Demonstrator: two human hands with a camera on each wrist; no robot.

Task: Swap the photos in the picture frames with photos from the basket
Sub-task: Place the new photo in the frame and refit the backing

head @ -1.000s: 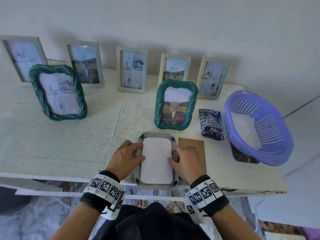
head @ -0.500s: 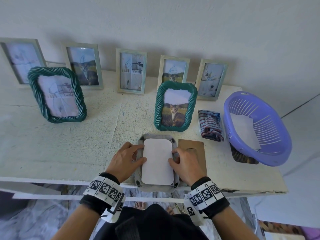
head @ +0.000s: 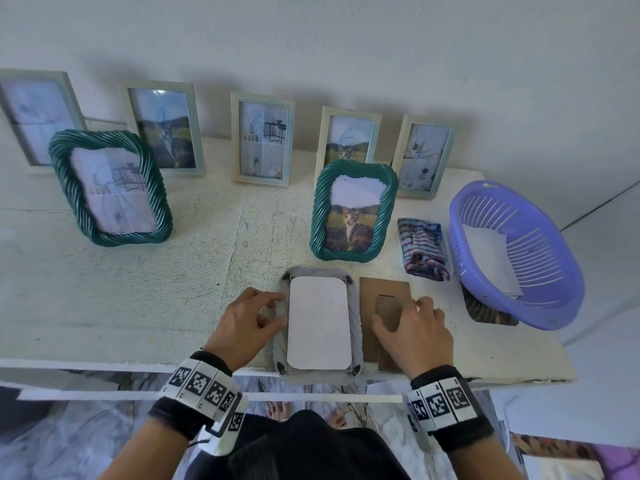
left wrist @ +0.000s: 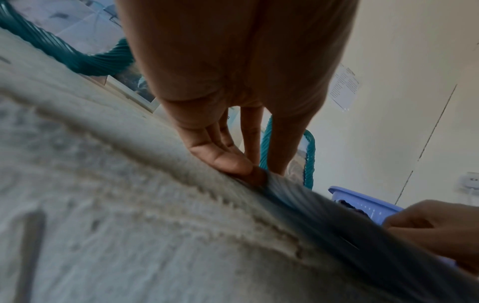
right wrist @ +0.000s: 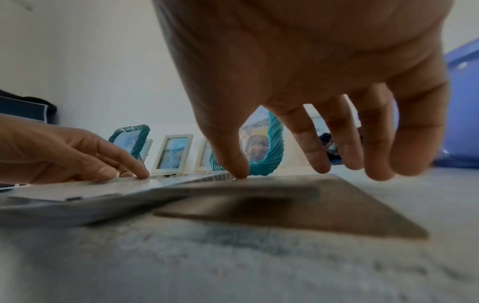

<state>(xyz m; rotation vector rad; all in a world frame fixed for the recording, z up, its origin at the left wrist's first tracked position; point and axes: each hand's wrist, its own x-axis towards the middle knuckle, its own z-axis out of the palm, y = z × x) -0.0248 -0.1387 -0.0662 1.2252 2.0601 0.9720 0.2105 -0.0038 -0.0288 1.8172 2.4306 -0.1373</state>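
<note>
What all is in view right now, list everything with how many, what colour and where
pale rectangular frames: five, pale green-cream, upright in a row along the wall.
green rope frames: two, teal, standing in front of that row, one left, one at centre.
face-down frame: one, grey back, at the table's near edge, white photo back lying in it.
backing board: one, brown, flat just right of the face-down frame.
cloth: one, striped red, white and blue, beside the basket.
basket: one, purple, far right, white paper inside.
table: one, off-white.
left hand: on the face-down frame's left edge.
right hand: fingers on the backing board.
</note>
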